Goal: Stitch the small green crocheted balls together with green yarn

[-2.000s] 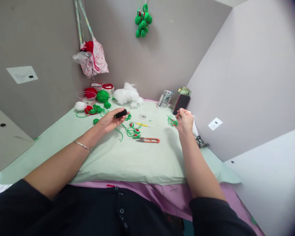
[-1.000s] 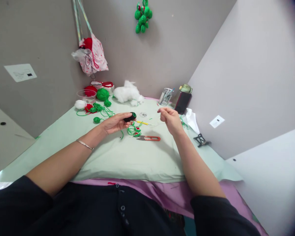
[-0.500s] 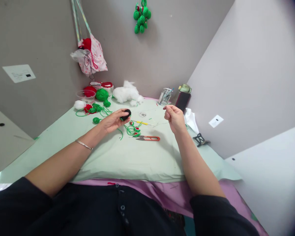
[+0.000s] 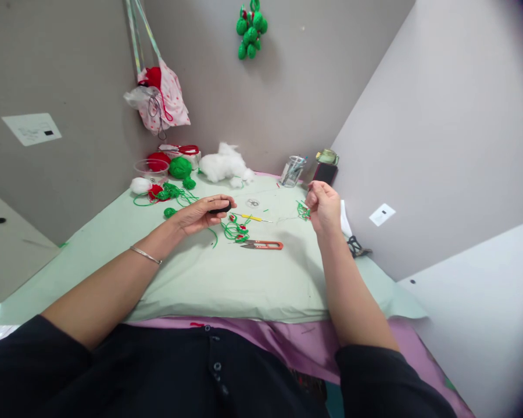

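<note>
My left hand (image 4: 200,213) is closed around a small, dark, rounded piece (image 4: 220,208), partly hidden by the fingers. Raised on the right, my right hand (image 4: 323,203) pinches a very thin thread (image 4: 283,219), of which only faint stretches show. Between and below the hands lie a yellow-handled crochet hook (image 4: 251,217) and orange thread snips (image 4: 264,245). Small red-and-green crocheted bits with loose green yarn (image 4: 235,230) sit beside the snips. Another tangle of green yarn (image 4: 304,211) is just left of my right hand.
Along the back stand green yarn balls (image 4: 180,168), a clear tub (image 4: 150,169), white stuffing (image 4: 225,164), a cup of pens (image 4: 293,172) and a phone (image 4: 325,173). A black hair clip (image 4: 358,247) lies at right. A pink spotted bag (image 4: 171,98) and green crocheted pieces (image 4: 251,36) hang on the wall.
My right hand has moved to the right and slightly away, uncovering the green yarn tangle. The left hand has turned a little, so its fingers cover more of the dark piece.
</note>
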